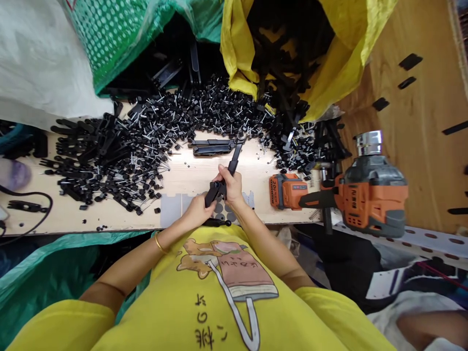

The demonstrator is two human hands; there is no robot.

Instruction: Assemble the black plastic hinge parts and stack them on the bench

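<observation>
My left hand (199,210) is closed round a short black plastic piece (211,196) near the table's front edge. My right hand (231,186) grips a long, narrow black arm (236,157) that points away from me and has a round joint at its far end. The two pieces meet between my hands; my fingers partly cover where they join. Beyond my hands lies a pair of folded black arms (212,147), close to the far end of the held one. Grey sheets with round discs (219,208) lie under my hands.
Black knobs with metal screws (215,105) are heaped behind. Black clamp-like parts (95,141) lie left. A yellow bag (351,63) and green bag (109,48) hold black parts. An orange cordless power tool (369,195) with its battery (288,191) lies right.
</observation>
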